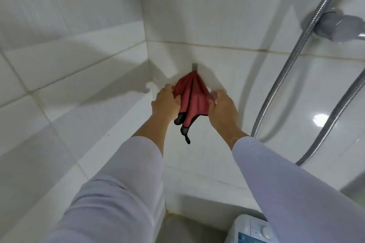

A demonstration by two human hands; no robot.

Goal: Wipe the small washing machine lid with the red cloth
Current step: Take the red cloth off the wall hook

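While hanging, red cloth (pixel 192 100) between left hand (pixel 166 102) and right hand (pixel 222 106).

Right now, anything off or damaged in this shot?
Nothing damaged. The red cloth hangs bunched from a wall hook, gripped by the left hand and right hand. A dark item dangles beneath it; what it is, I cannot tell. Grout lines look discoloured.

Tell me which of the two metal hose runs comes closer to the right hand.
The upper hose run, which curves down to end near the right hand's sleeve; the lower run stays nearer the picture's right edge.
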